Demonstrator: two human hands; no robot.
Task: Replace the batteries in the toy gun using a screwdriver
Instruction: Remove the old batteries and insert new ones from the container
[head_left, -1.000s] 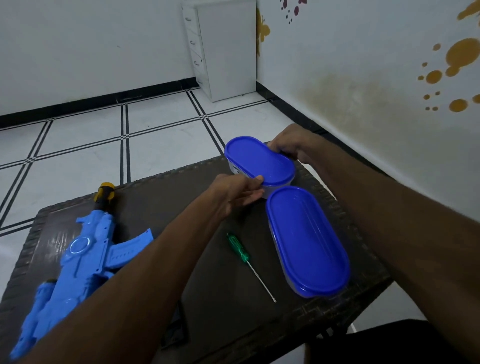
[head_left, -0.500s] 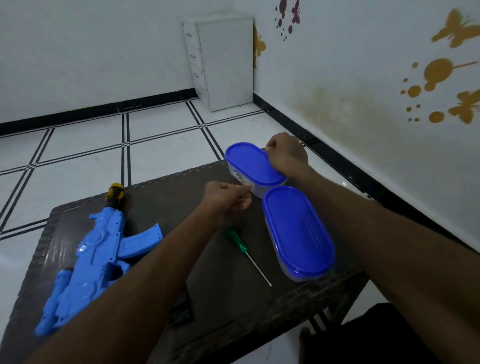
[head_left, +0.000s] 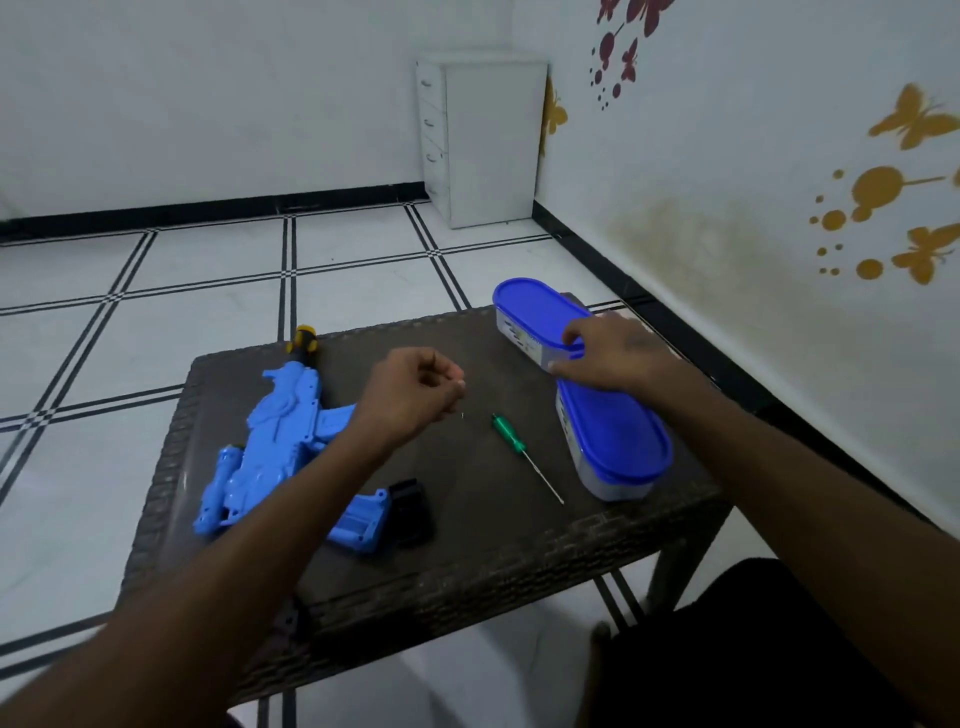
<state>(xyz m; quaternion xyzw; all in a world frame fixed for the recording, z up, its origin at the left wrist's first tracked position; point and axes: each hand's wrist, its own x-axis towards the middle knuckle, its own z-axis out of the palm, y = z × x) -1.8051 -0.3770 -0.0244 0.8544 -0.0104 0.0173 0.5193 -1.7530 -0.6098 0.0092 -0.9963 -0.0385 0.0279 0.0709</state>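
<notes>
Toy gun (head_left: 283, 441) flat on table (head_left: 519, 561), yellow muzzle (head_left: 303, 338) pointing away, long axis near-to-far.

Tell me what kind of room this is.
Probably a room in a home, perhaps a child's room: butterfly stickers on the wall, a white drawer unit in the corner, a tiled floor, and a low woven table with a toy gun.

Left forearm hides the toy gun's (head_left: 280, 441) middle | right hand (head_left: 613, 358) covers the far container's (head_left: 524, 317) near end | something tiny near the left hand's fingertips (head_left: 460, 383), too small to identify
</notes>
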